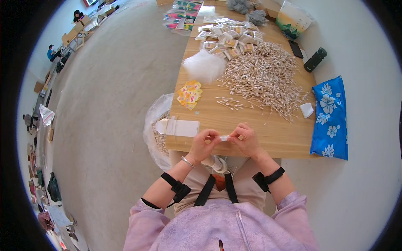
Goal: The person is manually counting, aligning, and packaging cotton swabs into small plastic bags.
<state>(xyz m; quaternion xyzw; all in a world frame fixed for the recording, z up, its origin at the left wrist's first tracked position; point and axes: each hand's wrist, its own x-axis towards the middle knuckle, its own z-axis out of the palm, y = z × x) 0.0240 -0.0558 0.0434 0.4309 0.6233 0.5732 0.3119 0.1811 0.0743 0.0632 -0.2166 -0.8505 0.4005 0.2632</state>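
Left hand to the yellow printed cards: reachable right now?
Probably yes: the yellow printed cards lie uncovered beyond the flat white board, with nothing tall between them and the left hand. That hand looks busy pinching a small white item with the right hand, though.

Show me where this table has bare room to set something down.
The widest bare patch of table lies between the right hand, swab pile and blue bag. A smaller one lies between the loose swabs and left hand. It is crowded farther back, under the swab pile and packets.
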